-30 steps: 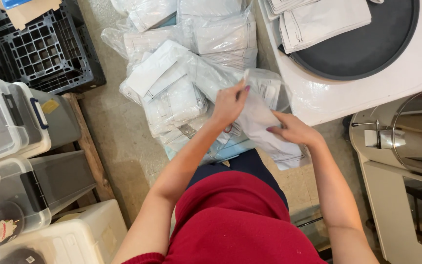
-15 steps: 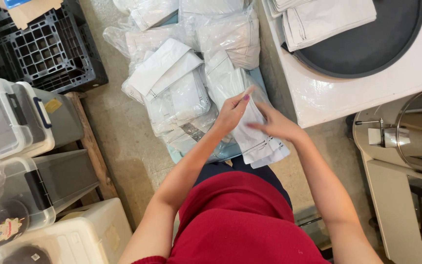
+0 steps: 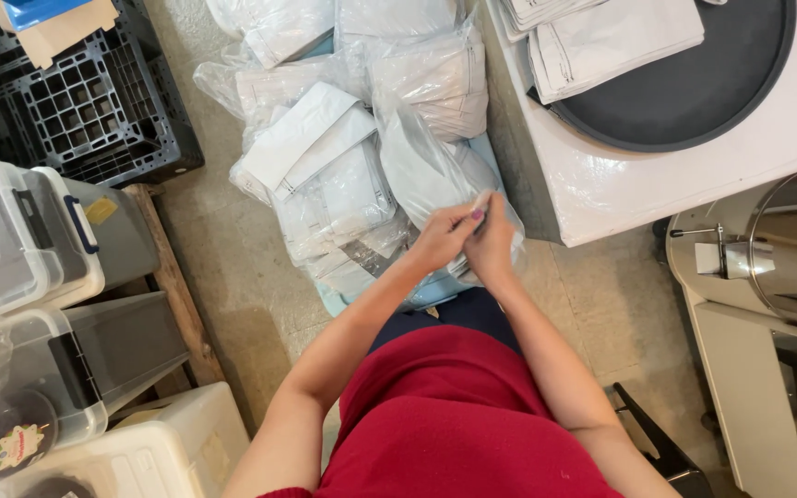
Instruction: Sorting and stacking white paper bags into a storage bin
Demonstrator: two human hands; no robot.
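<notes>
Clear bag [image 3: 426,166] of white pouches [image 3: 435,171]

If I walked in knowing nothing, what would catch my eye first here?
Most likely the pile of clear plastic bags of white pouches heaped at top centre, with the person's left hand and right hand meeting on one clear bag at its near edge. Next, the big dark round tray stacked with flat white pouches on the white table at top right, and the black plastic crate at top left.
</notes>
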